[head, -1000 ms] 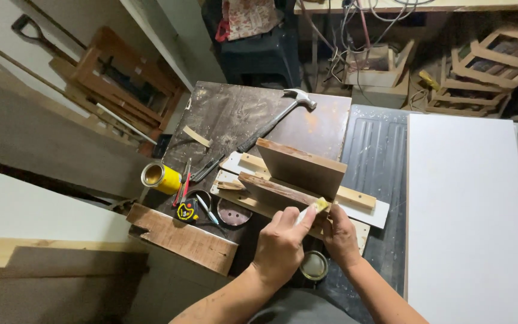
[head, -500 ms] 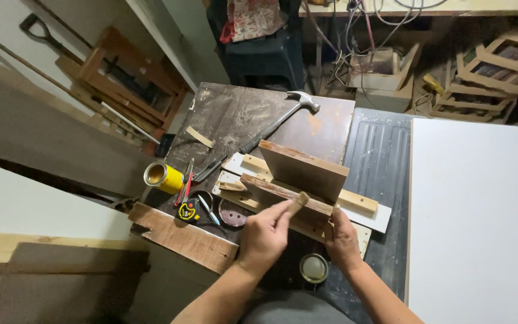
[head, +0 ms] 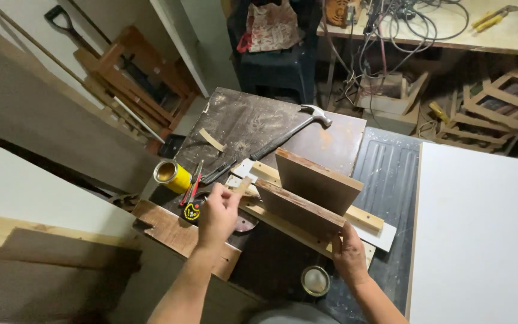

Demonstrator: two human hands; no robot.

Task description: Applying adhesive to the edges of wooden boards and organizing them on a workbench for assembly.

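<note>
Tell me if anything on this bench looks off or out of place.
The yellow can lies on its side at the bench edge with its open mouth showing, though nothing has visibly spilled. The dark benchtop is badly scuffed and stained. The left hand and right hand steady the boards normally.

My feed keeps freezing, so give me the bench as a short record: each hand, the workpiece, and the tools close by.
left hand: pinches a small wooden stick over the left end of the board
right hand: grips the right end of the brown board
workpiece: two brown boards standing on edge on a pale wooden strip
tools: claw hammer, yellow can, tape measure
front edge: small round tin
</note>
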